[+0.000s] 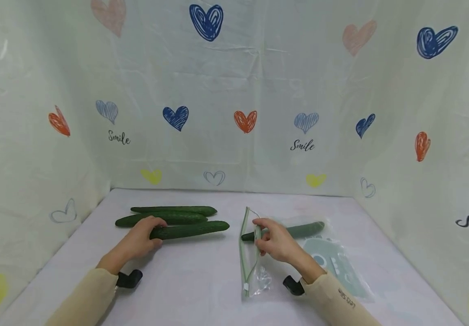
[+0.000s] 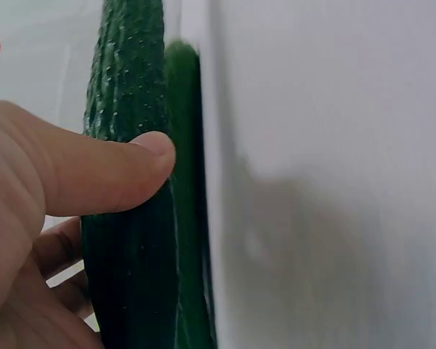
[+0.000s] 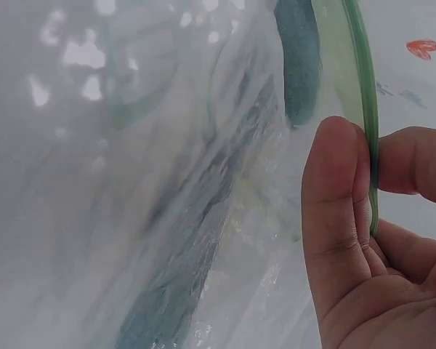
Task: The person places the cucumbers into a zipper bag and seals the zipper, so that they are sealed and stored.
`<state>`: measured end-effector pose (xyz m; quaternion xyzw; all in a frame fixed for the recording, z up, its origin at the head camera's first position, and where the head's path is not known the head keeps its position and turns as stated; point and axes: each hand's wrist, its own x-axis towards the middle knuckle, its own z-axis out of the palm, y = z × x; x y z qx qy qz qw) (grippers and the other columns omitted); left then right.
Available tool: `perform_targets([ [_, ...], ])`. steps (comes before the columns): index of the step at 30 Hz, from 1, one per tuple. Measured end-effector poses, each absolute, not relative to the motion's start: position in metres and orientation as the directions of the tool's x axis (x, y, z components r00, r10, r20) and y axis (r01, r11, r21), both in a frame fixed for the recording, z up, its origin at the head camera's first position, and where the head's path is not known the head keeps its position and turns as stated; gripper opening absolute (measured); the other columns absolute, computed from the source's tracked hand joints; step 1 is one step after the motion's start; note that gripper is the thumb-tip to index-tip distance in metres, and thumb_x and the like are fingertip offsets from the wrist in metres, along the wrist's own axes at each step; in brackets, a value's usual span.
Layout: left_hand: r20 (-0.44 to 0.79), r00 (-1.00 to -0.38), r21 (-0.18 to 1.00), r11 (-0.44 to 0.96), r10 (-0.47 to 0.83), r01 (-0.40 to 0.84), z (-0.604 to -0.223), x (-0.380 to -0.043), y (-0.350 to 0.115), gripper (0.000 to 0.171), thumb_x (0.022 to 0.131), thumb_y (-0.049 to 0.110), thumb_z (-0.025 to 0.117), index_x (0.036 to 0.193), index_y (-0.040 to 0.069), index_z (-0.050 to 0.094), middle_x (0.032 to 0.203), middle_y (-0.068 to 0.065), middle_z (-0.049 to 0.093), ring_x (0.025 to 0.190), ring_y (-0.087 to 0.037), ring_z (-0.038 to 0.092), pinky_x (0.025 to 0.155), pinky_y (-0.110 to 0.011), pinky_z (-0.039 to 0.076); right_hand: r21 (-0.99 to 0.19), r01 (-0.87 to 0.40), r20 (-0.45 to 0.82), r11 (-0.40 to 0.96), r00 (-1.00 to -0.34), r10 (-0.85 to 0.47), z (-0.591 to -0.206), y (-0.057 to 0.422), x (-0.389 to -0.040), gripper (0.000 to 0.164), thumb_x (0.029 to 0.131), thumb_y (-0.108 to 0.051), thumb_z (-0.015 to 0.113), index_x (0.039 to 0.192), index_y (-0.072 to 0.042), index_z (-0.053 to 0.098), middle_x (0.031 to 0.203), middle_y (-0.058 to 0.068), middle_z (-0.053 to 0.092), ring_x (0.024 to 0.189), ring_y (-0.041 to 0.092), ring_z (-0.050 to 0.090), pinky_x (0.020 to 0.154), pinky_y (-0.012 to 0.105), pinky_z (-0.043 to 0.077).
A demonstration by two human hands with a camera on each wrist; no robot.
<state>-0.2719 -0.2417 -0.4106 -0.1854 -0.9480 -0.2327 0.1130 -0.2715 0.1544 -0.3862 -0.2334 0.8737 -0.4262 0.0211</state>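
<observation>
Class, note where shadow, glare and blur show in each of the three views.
Head: soft light, a faint shadow below the left hand; left wrist: a blurry-edged shadow on the table, small glints on the cucumber; right wrist: bright glare spots on the bag, its left side looking blurred.

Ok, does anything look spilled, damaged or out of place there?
No, nothing stands out: the left hand holds one cucumber beside two others, and the right hand pinches the edge of an open bag with another cucumber inside.
</observation>
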Motion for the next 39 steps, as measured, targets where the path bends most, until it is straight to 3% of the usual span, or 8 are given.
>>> perform_targets([
  [5, 0.341, -0.875, 0.380, 0.802, 0.343, 0.462, -0.404, -0.269, -0.221, 0.035, 0.076, -0.002, 0.075, 0.108, 0.004, 0.063, 0.102, -0.006, 0.059, 0.103, -0.032, 0.055, 0.090, -0.051, 0.043, -0.757, -0.390, 0.162, 0.525, -0.890, -0.427, -0.386, 0.156, -0.271, 0.054, 0.086, -0.001, 0.063, 0.137, -0.002, 0.046, 0.124, 0.019, 0.051, 0.056, 0.018, 0.060, 0.051, 0.032, 0.050],
  [18, 0.297, -0.889, 0.376, 0.813, 0.349, 0.445, -0.406, -0.258, -0.181, 0.037, 0.075, 0.001, 0.078, 0.109, 0.008, 0.064, 0.102, -0.001, 0.059, 0.102, -0.026, 0.055, 0.088, -0.045, 0.046, -0.758, -0.392, 0.159, 0.522, -0.886, -0.435, -0.385, 0.158, -0.275, 0.053, 0.087, -0.001, 0.062, 0.138, -0.006, 0.046, 0.126, 0.020, 0.049, 0.057, 0.019, 0.060, 0.053, 0.033, 0.051],
  [39, 0.231, -0.906, 0.513, 0.747, 0.354, 0.423, -0.410, -0.276, -0.139, 0.036, 0.074, 0.007, 0.081, 0.107, 0.013, 0.067, 0.101, 0.002, 0.060, 0.102, -0.022, 0.057, 0.089, -0.042, 0.045, -0.766, -0.387, 0.160, 0.514, -0.888, -0.431, -0.385, 0.153, -0.273, 0.054, 0.085, -0.001, 0.059, 0.138, -0.004, 0.046, 0.123, 0.017, 0.051, 0.058, 0.022, 0.062, 0.057, 0.033, 0.052],
])
